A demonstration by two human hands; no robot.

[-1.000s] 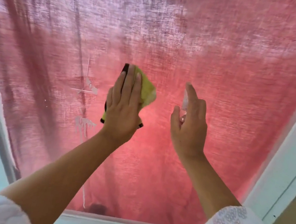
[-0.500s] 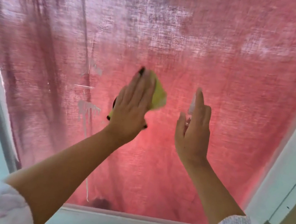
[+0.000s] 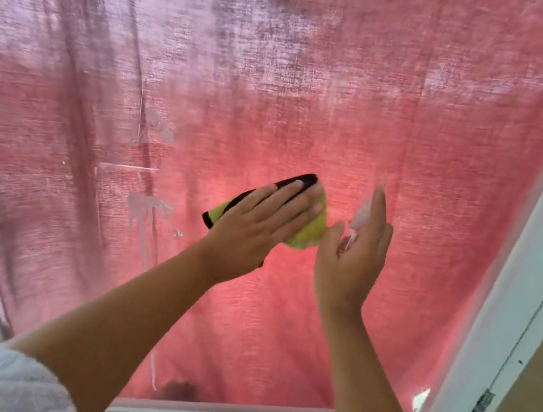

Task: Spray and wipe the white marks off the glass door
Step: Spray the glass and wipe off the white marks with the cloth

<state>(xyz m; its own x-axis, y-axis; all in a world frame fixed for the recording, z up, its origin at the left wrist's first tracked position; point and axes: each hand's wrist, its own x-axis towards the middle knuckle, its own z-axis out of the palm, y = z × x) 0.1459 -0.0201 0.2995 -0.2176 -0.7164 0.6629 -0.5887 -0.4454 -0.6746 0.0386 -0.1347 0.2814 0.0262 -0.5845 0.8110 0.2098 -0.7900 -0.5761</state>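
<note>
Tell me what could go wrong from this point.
1. The yellow cloth under the left hand sits well right of the white marks, so wiping here may miss them.
2. The spray bottle in the right hand is close beside the cloth; a squirt might hit the left fingers, not the glass door.

A red curtain (image 3: 315,73) of coarse weave hangs in loose folds, paler and mauve towards the top, glowing brighter red at the middle. On the right a white frame (image 3: 530,274) slants upward, with a metal hinge (image 3: 478,409) low on it and a beige wall (image 3: 535,396) beside it.
</note>
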